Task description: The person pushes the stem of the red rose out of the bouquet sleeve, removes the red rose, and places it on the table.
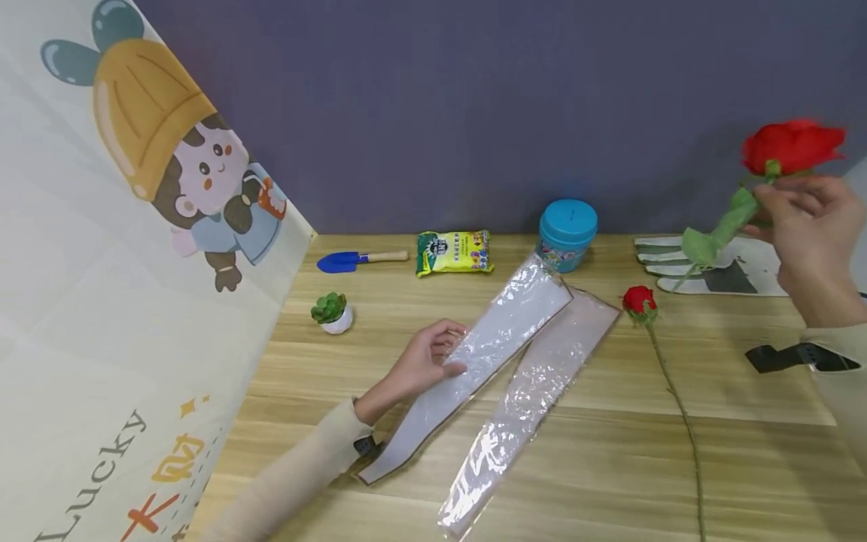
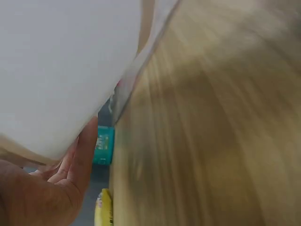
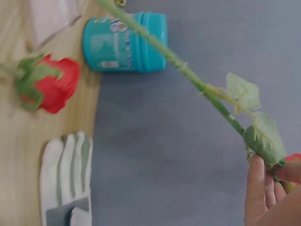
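My right hand (image 1: 816,226) pinches a red rose (image 1: 792,147) by its stem just below the bloom, raised at the right above the table. The green stem (image 3: 188,70) with its leaves slants away from the fingers in the right wrist view. With the thumb on top and the fingers around its far edge, my left hand (image 1: 420,357) holds a long, narrow white flower sleeve (image 1: 504,320) with a clear plastic front. A pinkish sleeve (image 1: 542,384) lies partly beneath it. Another red rose (image 1: 640,301) lies to the right, its long stem pointing toward me.
Along the back stand or lie a blue trowel (image 1: 339,262), a yellow-green packet (image 1: 454,252), a blue lidded tub (image 1: 569,226) and white-and-grey gloves (image 1: 759,275). A small potted succulent (image 1: 332,312) is at the left. A dark wall (image 1: 474,113) rises behind the table.
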### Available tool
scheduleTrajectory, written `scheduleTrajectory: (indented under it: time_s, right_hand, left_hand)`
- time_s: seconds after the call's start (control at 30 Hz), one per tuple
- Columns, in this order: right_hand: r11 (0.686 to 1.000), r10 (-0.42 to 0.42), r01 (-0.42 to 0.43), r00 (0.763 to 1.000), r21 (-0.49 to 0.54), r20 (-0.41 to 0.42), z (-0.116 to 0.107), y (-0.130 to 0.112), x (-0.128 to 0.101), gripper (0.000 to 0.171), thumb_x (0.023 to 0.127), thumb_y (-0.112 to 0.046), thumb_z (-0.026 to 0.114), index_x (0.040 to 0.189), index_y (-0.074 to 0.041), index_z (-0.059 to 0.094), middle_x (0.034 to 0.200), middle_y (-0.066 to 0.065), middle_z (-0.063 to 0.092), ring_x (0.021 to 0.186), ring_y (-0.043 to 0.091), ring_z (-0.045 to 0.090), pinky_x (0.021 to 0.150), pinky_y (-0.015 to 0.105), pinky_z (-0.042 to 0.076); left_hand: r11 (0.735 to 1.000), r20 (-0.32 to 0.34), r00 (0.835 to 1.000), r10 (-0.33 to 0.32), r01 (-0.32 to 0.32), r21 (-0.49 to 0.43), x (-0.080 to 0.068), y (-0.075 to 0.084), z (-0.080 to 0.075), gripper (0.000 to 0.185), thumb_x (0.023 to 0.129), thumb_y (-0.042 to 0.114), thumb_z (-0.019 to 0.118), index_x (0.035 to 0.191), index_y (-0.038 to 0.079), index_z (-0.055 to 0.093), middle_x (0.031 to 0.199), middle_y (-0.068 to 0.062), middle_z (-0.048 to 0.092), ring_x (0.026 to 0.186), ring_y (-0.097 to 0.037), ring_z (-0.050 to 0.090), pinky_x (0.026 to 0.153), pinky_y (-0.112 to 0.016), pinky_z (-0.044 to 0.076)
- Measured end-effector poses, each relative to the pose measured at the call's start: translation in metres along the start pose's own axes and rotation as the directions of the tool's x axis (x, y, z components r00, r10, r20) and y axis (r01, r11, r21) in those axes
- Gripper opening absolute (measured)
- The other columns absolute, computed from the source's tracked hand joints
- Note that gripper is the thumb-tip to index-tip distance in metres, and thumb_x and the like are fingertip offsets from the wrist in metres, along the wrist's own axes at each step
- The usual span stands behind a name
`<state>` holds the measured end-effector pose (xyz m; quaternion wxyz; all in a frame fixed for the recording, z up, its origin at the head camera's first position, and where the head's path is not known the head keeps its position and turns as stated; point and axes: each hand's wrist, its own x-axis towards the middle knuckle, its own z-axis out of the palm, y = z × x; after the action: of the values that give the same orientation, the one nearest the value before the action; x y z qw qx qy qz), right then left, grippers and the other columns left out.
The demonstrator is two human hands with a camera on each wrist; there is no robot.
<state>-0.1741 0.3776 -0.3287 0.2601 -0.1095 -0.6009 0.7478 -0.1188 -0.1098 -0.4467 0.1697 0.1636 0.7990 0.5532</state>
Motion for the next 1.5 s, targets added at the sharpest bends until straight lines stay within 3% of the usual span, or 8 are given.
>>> scheduleTrajectory:
  time_s: [0.2,0.33,0.57,0.83,1.03,1.2,1.37,1.5]
  right_hand:
    - [0.974,0.028,-0.017,0.999,-0.226,0.043,-0.024,0.003,-0.007,0.014,0.099,-0.009,0.066,0.108,-0.018,0.063,0.094,-0.013,0.067,0.071,-0.004,0.068,0.055,0.012,0.058]
    - [0.892,0.025,0.030,0.993,-0.452,0.116,-0.041,0.008,-0.011,0.018,0.104,-0.011,0.058,0.115,-0.025,0.060,0.098,-0.024,0.064,0.074,-0.013,0.066,0.058,0.008,0.056]
    - [0.786,0.090,0.085,0.964,-0.612,0.250,-0.070,0.021,-0.017,0.027,0.107,-0.012,0.052,0.115,-0.037,0.056,0.096,-0.038,0.058,0.078,-0.023,0.059,0.058,0.006,0.053]
    - [0.645,0.217,0.061,0.941,-0.762,0.260,-0.095,0.035,-0.032,0.026,0.110,-0.019,0.048,0.113,-0.044,0.051,0.091,-0.042,0.050,0.076,-0.022,0.054,0.059,0.010,0.054]
    - [0.626,0.283,0.042,0.918,-0.779,0.277,-0.109,0.041,-0.040,0.022,0.109,-0.013,0.051,0.112,-0.034,0.055,0.086,-0.044,0.054,0.072,-0.020,0.058,0.057,0.015,0.057]
    - [0.576,0.334,0.070,0.889,-0.814,0.313,-0.119,0.050,-0.047,0.011,0.109,-0.016,0.053,0.119,-0.019,0.055,0.090,-0.047,0.049,0.076,-0.023,0.055,0.059,0.020,0.060]
    - [0.538,0.377,0.093,0.863,-0.838,0.338,-0.127,0.064,-0.054,0.039,0.108,-0.016,0.054,0.137,0.009,0.046,0.093,-0.049,0.045,0.079,-0.023,0.054,0.062,0.025,0.062]
    - [0.534,0.436,0.061,0.834,-0.843,0.337,-0.131,0.072,-0.059,0.046,0.109,-0.015,0.051,0.140,0.016,0.040,0.094,-0.048,0.044,0.079,-0.020,0.055,0.064,0.025,0.062]
  left_hand:
    - [0.999,-0.028,0.998,-0.052,0.052,-0.010,0.000,-0.007,-0.004,0.060,0.081,-0.010,0.078,0.135,0.005,0.059,0.118,-0.020,0.072,0.101,-0.025,0.073,0.088,-0.031,0.064]
    - [0.998,-0.047,0.997,-0.067,0.067,-0.015,0.001,-0.012,-0.007,0.059,0.080,-0.010,0.079,0.134,0.003,0.059,0.115,-0.022,0.073,0.091,-0.018,0.071,0.079,-0.027,0.064]
    - [0.994,-0.041,0.993,-0.107,0.107,0.008,0.002,-0.021,-0.010,0.060,0.079,-0.007,0.082,0.134,0.006,0.060,0.109,-0.019,0.074,0.077,-0.012,0.063,0.066,-0.019,0.055]
    - [0.984,-0.019,0.995,-0.094,0.095,0.149,0.000,-0.028,-0.016,0.058,0.079,0.004,0.087,0.131,0.008,0.061,0.105,-0.013,0.073,0.075,-0.012,0.059,0.065,-0.021,0.053]
    - [0.970,0.007,0.999,-0.053,0.050,0.238,-0.001,-0.027,-0.021,0.056,0.080,0.009,0.088,0.129,0.004,0.061,0.105,-0.015,0.072,0.081,-0.014,0.063,0.072,-0.023,0.056]
    - [0.959,0.005,0.998,-0.066,0.062,0.277,0.000,-0.025,-0.022,0.057,0.079,0.012,0.089,0.128,0.004,0.062,0.103,-0.013,0.071,0.084,-0.016,0.064,0.074,-0.024,0.057]
    - [0.947,0.002,0.995,-0.102,0.097,0.307,0.000,-0.021,-0.021,0.059,0.078,0.012,0.091,0.129,0.006,0.063,0.102,-0.010,0.071,0.083,-0.016,0.064,0.075,-0.025,0.058]
    - [0.934,-0.004,0.994,-0.111,0.105,0.342,0.001,-0.020,-0.021,0.059,0.077,0.013,0.091,0.129,0.006,0.064,0.102,-0.008,0.071,0.083,-0.015,0.063,0.074,-0.024,0.057]
